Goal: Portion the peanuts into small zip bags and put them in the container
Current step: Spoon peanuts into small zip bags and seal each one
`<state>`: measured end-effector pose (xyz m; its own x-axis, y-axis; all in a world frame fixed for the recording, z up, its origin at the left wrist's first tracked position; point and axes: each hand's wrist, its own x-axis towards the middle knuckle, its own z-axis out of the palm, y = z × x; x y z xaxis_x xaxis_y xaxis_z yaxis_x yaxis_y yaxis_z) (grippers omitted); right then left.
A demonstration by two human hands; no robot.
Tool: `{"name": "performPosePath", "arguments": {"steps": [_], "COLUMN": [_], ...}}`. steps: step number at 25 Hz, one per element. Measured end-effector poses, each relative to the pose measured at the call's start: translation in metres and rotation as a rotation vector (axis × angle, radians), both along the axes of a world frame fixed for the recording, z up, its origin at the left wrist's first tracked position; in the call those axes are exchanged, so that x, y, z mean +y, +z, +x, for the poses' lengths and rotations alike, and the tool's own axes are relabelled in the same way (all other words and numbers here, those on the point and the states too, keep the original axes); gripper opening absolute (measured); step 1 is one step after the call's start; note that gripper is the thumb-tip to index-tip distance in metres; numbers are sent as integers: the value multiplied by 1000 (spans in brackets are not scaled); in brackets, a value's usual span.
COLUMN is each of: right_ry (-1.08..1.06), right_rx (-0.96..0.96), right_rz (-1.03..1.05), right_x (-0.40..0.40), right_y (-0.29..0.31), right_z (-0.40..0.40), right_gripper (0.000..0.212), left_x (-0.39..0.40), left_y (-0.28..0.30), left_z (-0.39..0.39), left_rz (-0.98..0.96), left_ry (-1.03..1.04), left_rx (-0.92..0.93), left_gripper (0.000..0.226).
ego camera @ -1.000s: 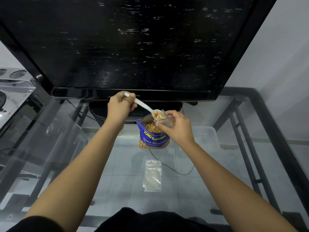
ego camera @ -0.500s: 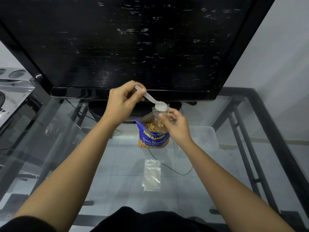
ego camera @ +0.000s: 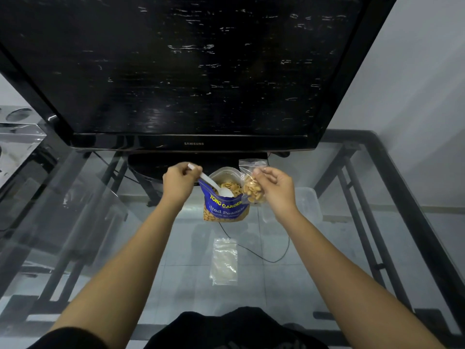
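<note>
A: Far left, a clear acrylic box [ego camera: 17, 133] at the table edge. Then the left hand [ego camera: 179, 183], fingers curled tight round the handle of a white plastic spoon [ego camera: 216, 186].

B: Spoon bowl dipped into the open mouth of the blue peanut pouch [ego camera: 225, 206], resting on the peanuts [ego camera: 230, 186] inside. Pouch upright on the glass table [ego camera: 88, 222], just in front of the black television [ego camera: 191, 71].

A: Right beside the pouch, a small zip bag [ego camera: 252, 183], part filled with nuts, raised off the glass, touching the pouch's right edge.

B: Pinched by the right hand [ego camera: 275, 188], fingertips closed on the bag's side, top flap upright.

A: Nearer the body, a stack of empty zip bags [ego camera: 224, 260] flat on the glass.

B: Far right, behind the right wrist, a clear plastic container [ego camera: 308, 206], contents not discernible.
</note>
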<state>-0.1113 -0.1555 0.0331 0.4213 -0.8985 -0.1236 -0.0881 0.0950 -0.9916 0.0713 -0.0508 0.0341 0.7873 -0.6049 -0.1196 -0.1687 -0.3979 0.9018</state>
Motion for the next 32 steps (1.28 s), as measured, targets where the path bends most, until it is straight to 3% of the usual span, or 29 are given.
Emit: {"name": "performPosePath", "arguments": {"steps": [4,5,7,9,11,13,16,20,24,32], "right_ry": [-14,-16,-13,-10,-17,-34,-44,-99,-195,-132], "right_rx": [-9,-11,-23,-50,-93,-97,14,268,536,735], "right_rz": [23,26,37,58,92,118,110,54,-10,-15], "right_x": [0,0,0,0,-2,-6,-16,-21,-16,-25], "right_y": [-1,0,1,3,3,0,-22,-61,-97,-124], "right_z": [-10,-14,-21,-30,-41,-57,-89,-137,-185,-196], "right_gripper": [25,26,24,21,18,13,14,17,15,18], "left_x": [2,3,6,3,-2,-10,-16,-17,-22,-31], "left_y": [7,11,20,19,8,-7,-30,-58,-93,-118], "left_z": [-13,-20,-44,-79,-114,-139,-164,-199,-251,-283], "left_rz": [158,100,-109,-167,-145,-146,-107,26,239,384], "left_ry": [105,167,198,29,-165,-231,-236,-268,-305,-264], "left_rx": [-98,-176,-348,-346,-19,274,384,520,510,268], "left_gripper": [72,71,45,21,22,26,6,7,8,15]}}
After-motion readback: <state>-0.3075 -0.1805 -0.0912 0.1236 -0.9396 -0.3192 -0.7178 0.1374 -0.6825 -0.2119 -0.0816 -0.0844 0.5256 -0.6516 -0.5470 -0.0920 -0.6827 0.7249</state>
